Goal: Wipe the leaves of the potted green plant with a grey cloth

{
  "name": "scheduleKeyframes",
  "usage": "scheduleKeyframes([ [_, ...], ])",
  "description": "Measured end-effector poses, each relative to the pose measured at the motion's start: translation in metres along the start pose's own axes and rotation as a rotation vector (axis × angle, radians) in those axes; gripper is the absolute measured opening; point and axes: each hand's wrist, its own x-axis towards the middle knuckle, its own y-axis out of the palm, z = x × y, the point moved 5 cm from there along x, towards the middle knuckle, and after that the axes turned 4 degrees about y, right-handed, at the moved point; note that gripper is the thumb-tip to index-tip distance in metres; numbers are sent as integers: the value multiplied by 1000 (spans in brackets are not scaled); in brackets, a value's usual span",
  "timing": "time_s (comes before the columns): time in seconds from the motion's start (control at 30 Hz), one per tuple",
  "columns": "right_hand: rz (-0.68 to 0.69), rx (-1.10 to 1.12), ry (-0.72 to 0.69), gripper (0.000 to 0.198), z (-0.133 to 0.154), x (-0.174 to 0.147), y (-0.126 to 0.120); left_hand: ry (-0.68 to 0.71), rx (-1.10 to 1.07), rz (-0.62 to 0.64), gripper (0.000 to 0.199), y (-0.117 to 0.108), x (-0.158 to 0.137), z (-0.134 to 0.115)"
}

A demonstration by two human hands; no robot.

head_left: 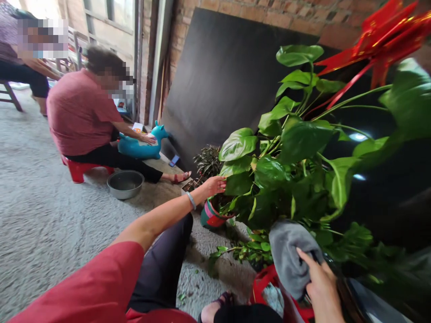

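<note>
My left hand (214, 185), with a bracelet at the wrist, is stretched forward with its fingers closed at the edge of a broad green leaf (238, 183). That leaf belongs to a large potted plant with glossy leaves (274, 172), which fills the right side of the view. At the lower right, my right hand (319, 280) grips a grey cloth (290, 251), which bunches up just below the foliage. A red bow (380, 42) with a hanging ribbon sits above the upper leaves.
A green and red pot (212, 216) stands below my left hand. Red bags (264, 282) are near my feet. To the left, a person in a pink shirt (79, 114) sits on a red stool (76, 170), touching a blue animal toy (138, 146). A grey basin (125, 185) is nearby.
</note>
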Motion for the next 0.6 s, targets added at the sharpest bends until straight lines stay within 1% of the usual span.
scheduleKeyframes([
  [0.03,17,15,90,70,1,-10,2,4,0,-3,8,0,1,0],
  [0.07,24,39,136,75,8,-16,5,5,-3,-4,10,0,2,0],
  [0.1,24,75,125,76,21,-21,10,6,-8,0,11,2,4,3],
  [0.17,14,174,9,74,51,-25,26,2,-20,8,13,5,5,11],
  [0.23,30,251,-80,72,66,-30,48,-7,-24,9,13,8,5,21],
  [0.27,56,255,-99,71,66,-34,59,-13,-21,6,13,8,5,26],
  [0.33,123,157,-87,69,53,-47,76,-16,-9,-11,12,5,5,32],
  [0.4,193,-4,-31,69,37,-63,82,-4,-1,-37,12,0,7,33],
  [0.47,251,-58,33,70,33,-79,79,16,-1,-61,15,-5,8,31],
  [0.53,266,34,33,69,49,-89,78,23,-2,-69,17,-4,10,32],
  [0.57,257,108,-11,67,62,-91,82,21,0,-67,16,-2,11,34],
  [0.6,237,179,-87,65,77,-92,88,16,6,-66,14,2,11,37],
])
